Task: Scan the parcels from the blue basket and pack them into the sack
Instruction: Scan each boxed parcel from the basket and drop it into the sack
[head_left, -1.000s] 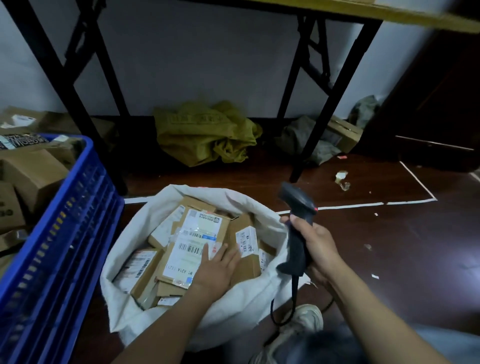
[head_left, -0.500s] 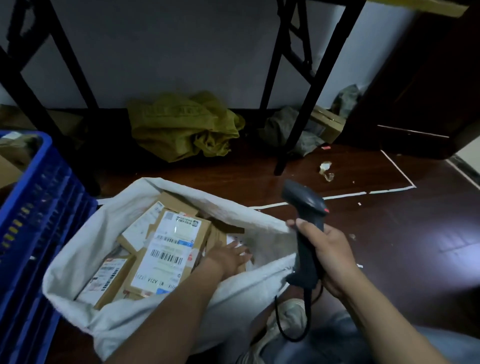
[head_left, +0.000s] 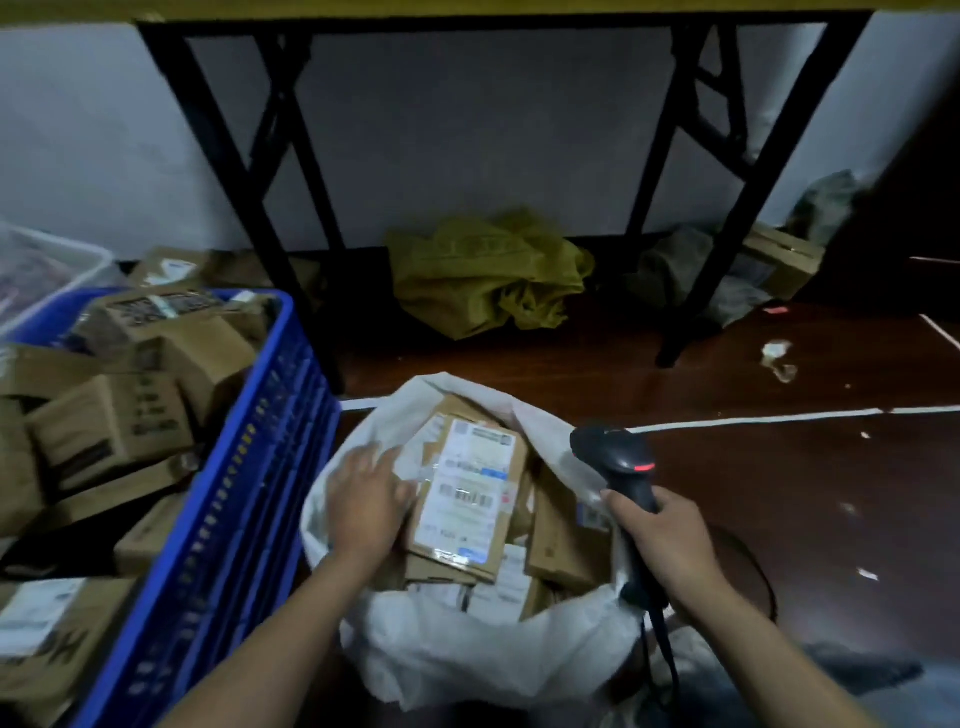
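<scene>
The white sack (head_left: 467, 654) stands open nearest the person, full of cardboard parcels. Inside it the left hand (head_left: 363, 499) lies with its grip spread flat, fingers straight against the left edge of the top labelled parcel (head_left: 467, 493). At the sack's right rim the right hand (head_left: 670, 545) has its grip curled tight round the handle of a black scanner (head_left: 618, 462). Touching the sack's left side, the blue basket (head_left: 249, 493) holds more boxes (head_left: 109, 421). Beyond the sack, a crumpled yellow bag (head_left: 488, 275) lies on the floor between black table legs (head_left: 244, 208).
</scene>
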